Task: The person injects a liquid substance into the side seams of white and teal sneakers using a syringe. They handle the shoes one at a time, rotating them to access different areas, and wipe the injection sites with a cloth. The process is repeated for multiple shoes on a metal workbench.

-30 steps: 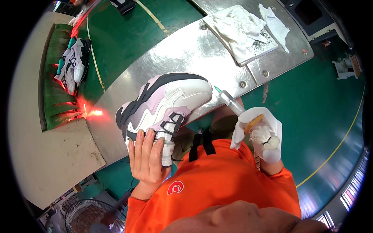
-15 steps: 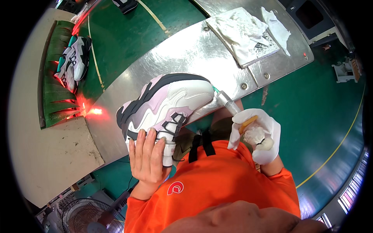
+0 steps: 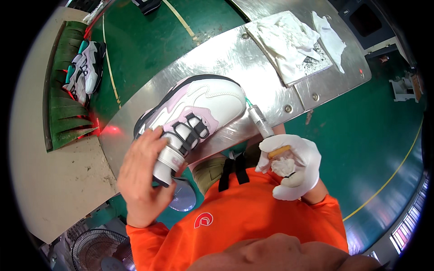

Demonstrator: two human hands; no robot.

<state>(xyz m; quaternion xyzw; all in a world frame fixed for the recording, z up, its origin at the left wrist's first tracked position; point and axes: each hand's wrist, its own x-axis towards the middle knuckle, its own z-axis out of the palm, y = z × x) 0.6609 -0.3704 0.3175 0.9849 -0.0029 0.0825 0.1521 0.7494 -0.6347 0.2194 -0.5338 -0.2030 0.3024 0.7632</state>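
Note:
A white and lilac sneaker with a black-edged sole and black laces is tilted over the metal bench, toe to the right. My bare left hand is closed around its ankle end, fingers on the near side of the heel and thumb by the tongue. In my white-gloved right hand is a clear syringe. Its green needle tip meets or nearly meets the sole edge at the toe. The same palm also holds a yellow-brown stick and a crumpled white wad.
White cloths lie on a pad at the bench's far right. Beyond a green belt, more sneakers stand by green curtain strips under red light. A tan board borders the left, with a fan below.
The sneaker has rolled so its laces and upper face up more and less sole shows. My left hand has shifted left around the ankle end. The syringe has moved slightly left with my right hand.

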